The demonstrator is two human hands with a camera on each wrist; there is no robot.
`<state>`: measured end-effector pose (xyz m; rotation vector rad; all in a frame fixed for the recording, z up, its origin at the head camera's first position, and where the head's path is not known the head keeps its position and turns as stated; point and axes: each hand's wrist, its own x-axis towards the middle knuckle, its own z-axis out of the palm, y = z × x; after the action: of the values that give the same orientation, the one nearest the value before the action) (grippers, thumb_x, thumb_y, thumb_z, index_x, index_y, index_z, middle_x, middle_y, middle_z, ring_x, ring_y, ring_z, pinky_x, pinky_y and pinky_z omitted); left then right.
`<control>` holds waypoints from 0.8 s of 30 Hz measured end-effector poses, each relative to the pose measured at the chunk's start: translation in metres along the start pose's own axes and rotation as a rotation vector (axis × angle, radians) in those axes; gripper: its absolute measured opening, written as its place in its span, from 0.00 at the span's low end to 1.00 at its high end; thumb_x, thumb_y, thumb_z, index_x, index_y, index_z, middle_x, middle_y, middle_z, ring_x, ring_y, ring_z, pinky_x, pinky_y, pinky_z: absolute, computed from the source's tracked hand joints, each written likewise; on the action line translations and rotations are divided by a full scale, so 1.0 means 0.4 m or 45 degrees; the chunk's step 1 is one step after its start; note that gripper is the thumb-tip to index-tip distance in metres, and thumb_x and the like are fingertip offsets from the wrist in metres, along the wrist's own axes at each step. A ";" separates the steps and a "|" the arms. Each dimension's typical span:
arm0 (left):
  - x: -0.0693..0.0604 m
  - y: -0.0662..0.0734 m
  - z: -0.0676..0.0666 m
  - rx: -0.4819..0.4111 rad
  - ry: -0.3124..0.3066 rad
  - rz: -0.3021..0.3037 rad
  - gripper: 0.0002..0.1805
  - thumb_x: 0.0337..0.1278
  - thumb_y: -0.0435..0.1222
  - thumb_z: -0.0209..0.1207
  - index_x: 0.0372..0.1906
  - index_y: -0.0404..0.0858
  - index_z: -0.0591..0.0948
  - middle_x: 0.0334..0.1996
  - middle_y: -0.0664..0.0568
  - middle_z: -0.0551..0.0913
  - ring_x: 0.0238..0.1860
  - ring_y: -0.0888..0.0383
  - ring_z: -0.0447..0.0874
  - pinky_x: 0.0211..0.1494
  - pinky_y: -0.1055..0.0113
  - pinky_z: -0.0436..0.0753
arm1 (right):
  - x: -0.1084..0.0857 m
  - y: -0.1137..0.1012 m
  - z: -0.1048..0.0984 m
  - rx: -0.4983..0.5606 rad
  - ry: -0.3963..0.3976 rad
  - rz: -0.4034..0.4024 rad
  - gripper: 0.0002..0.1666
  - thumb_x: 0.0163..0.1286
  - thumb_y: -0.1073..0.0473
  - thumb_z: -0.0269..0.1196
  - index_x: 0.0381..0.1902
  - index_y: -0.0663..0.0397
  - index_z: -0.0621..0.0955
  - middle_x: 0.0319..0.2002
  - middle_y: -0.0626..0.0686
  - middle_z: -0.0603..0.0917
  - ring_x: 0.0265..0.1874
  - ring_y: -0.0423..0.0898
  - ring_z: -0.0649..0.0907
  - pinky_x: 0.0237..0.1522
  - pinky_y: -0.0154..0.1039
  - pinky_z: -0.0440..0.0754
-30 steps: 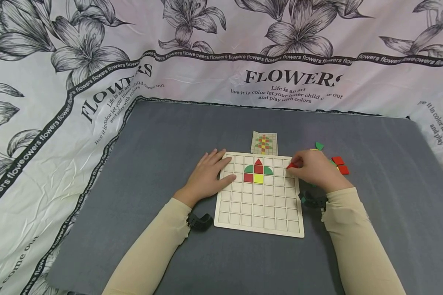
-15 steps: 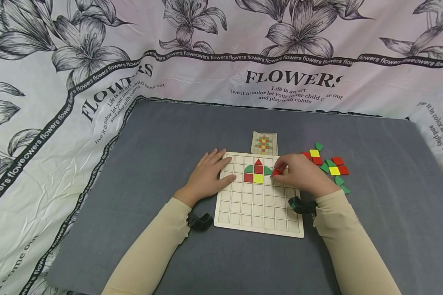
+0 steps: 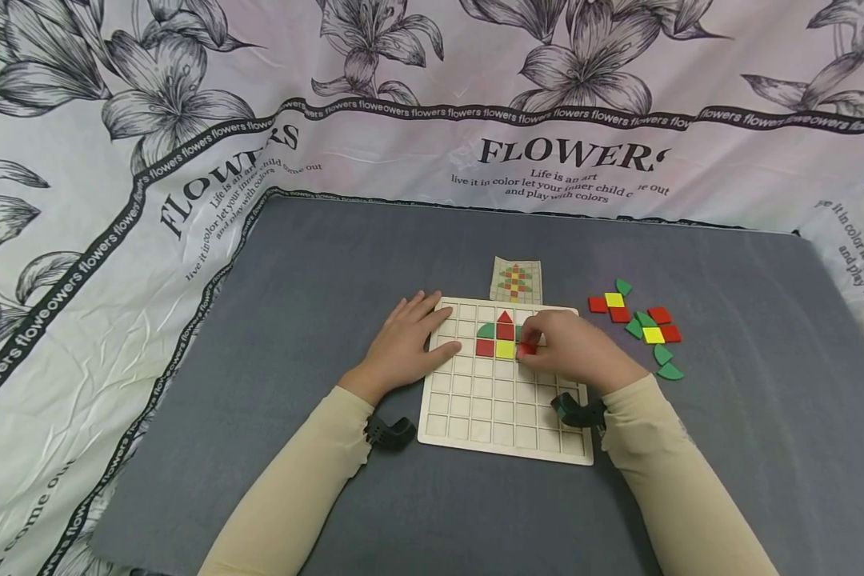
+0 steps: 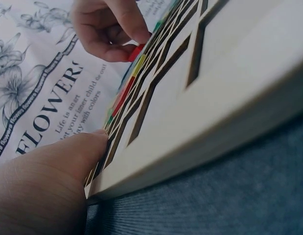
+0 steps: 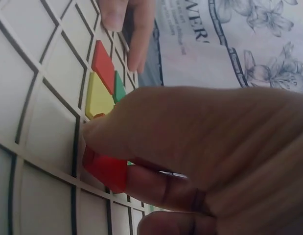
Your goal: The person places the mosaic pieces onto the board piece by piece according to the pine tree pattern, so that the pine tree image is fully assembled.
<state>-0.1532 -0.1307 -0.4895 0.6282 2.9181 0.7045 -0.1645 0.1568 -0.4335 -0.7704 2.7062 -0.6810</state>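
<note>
My right hand (image 3: pixel 572 346) pinches a red square tile (image 5: pixel 106 169) between thumb and fingers, over the cell just right of the yellow tile (image 3: pixel 505 349) on the gridded wooden board (image 3: pixel 504 444). In the right wrist view the tile looks tilted against the cell's dividers. Left of the yellow tile sits another red tile (image 3: pixel 485 348); above it is a red square with a red triangle (image 3: pixel 505 318) on top. A green quarter-round tile (image 3: pixel 486 330) lies to the left, its match mostly hidden by my right fingers. My left hand (image 3: pixel 402 346) rests on the board's left edge, fingers spread.
Loose red, yellow and green tiles (image 3: pixel 653 335) lie in several small groups on the grey table (image 3: pixel 331 264), right of the board. A small pattern card (image 3: pixel 515 280) stands behind the board's far edge. Flower-printed cloth (image 3: pixel 403 152) hangs beyond the table.
My right hand has carried the red tile leftward from the board's right edge to beside the yellow tile, uncovering the loose tiles. My left hand has stayed still.
</note>
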 end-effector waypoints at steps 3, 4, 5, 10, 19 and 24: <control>0.001 0.000 0.001 0.004 -0.007 -0.001 0.39 0.74 0.61 0.55 0.81 0.47 0.68 0.84 0.50 0.57 0.86 0.49 0.47 0.88 0.51 0.43 | 0.001 -0.002 0.006 -0.032 0.008 -0.011 0.03 0.63 0.64 0.72 0.31 0.51 0.87 0.29 0.46 0.84 0.31 0.44 0.78 0.33 0.38 0.79; 0.001 0.000 0.002 0.005 -0.008 -0.002 0.39 0.74 0.61 0.55 0.81 0.47 0.68 0.84 0.50 0.57 0.86 0.49 0.47 0.88 0.51 0.43 | 0.001 -0.002 0.007 -0.044 0.009 -0.016 0.03 0.62 0.64 0.72 0.31 0.52 0.87 0.29 0.46 0.84 0.31 0.44 0.78 0.33 0.38 0.79; 0.001 -0.001 0.003 0.006 -0.008 -0.002 0.39 0.74 0.61 0.55 0.81 0.47 0.68 0.84 0.50 0.57 0.86 0.49 0.47 0.88 0.51 0.43 | 0.001 -0.002 0.009 -0.062 0.011 -0.021 0.02 0.62 0.64 0.72 0.32 0.52 0.88 0.30 0.47 0.84 0.32 0.45 0.78 0.34 0.38 0.80; 0.002 -0.001 0.003 0.005 -0.009 -0.001 0.39 0.75 0.61 0.54 0.81 0.47 0.68 0.84 0.50 0.57 0.86 0.49 0.47 0.88 0.51 0.42 | -0.001 -0.002 0.011 -0.113 0.000 -0.023 0.04 0.63 0.64 0.73 0.37 0.54 0.90 0.34 0.49 0.84 0.34 0.45 0.78 0.36 0.39 0.81; -0.001 -0.002 0.002 -0.003 -0.008 0.002 0.39 0.75 0.61 0.54 0.81 0.47 0.68 0.84 0.50 0.56 0.86 0.49 0.46 0.88 0.51 0.42 | 0.000 -0.004 0.008 -0.088 -0.030 -0.016 0.05 0.63 0.66 0.73 0.38 0.55 0.91 0.36 0.50 0.86 0.35 0.47 0.80 0.38 0.41 0.84; 0.000 -0.002 0.002 -0.002 -0.006 0.002 0.39 0.74 0.61 0.54 0.81 0.47 0.68 0.84 0.50 0.56 0.86 0.49 0.46 0.88 0.51 0.42 | -0.002 -0.001 0.006 -0.072 -0.037 -0.026 0.05 0.64 0.67 0.73 0.37 0.54 0.91 0.36 0.50 0.86 0.36 0.47 0.81 0.39 0.42 0.84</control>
<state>-0.1534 -0.1311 -0.4907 0.6314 2.9130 0.7043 -0.1629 0.1559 -0.4353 -0.8162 2.7056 -0.5954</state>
